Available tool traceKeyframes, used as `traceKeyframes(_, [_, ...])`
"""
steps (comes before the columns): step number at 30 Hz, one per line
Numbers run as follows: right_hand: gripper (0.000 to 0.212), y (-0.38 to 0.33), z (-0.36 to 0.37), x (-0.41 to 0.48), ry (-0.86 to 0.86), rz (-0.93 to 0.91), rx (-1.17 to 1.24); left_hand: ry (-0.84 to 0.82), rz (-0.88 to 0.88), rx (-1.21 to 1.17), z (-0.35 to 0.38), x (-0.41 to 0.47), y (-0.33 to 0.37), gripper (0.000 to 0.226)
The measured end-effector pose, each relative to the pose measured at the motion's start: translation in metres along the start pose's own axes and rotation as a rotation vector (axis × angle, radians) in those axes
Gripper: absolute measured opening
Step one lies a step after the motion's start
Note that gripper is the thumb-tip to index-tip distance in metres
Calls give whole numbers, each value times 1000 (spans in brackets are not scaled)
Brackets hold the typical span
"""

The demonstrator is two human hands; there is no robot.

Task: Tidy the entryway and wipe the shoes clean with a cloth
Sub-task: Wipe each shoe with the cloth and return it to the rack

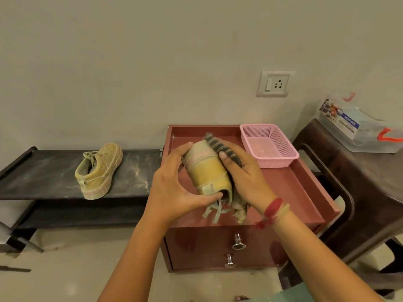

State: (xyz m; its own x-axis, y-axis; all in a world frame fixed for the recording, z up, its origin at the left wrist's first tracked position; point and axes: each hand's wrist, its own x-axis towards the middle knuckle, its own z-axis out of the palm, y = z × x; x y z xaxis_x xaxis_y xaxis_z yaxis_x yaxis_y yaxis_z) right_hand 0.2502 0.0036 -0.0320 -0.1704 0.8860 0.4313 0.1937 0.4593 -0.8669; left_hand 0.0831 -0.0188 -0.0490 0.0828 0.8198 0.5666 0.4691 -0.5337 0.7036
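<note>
One yellow shoe (207,172) sat in the left hand (174,186), grip clamped round it; right hand (247,182), grip clamped on striped cloth (221,148), at three o'clock.

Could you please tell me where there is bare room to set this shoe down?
The rack is bare left of the resting shoe and between it and the cabinet. The cabinet top is free in front of the pink basket, right of the held shoe. The box crowds the stool.

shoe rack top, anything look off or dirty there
Yes: the black rack top is streaked with pale dust, thickest at its right end, and one grubby yellow sneaker stands alone on it; its mate is held over the red cabinet.
</note>
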Motion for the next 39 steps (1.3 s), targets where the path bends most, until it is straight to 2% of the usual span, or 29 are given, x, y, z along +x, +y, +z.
traceKeyframes(2, [33,-3,2,1,14,-21,-31,-3,9,-6,0,0,2,100])
traceKeyframes(5, [27,-10,10,-6,-96,-146,-142,-13,39,-23,0,0,1,95])
traceKeyframes(9, [34,-6,5,0,-42,0,23,5,6,-47,-3,-2,-2,97])
traceKeyframes(13, [32,-5,18,-17,-158,-130,-106,-26,8,-72,-9,-4,-8,92])
traceKeyframes(17, [30,-3,18,-3,-22,-7,6,-4,-21,-57,-14,-5,-11,94])
traceKeyframes(21, [31,-1,26,-15,-121,-130,-174,-16,14,-56,-16,-7,-9,88])
traceKeyframes(25, [32,-3,22,-3,-32,-12,-11,-22,1,-29,-17,-7,-11,93])
traceKeyframes(29, [29,-2,26,-15,-115,-131,-163,-41,7,-40,-17,-9,-13,92])
traceKeyframes(33, [32,6,17,-2,-50,45,-13,-34,-10,-30,-18,-10,-15,93])
traceKeyframes(39, [34,1,31,-17,-133,-95,-111,-51,-45,-58,-19,-10,-19,93])
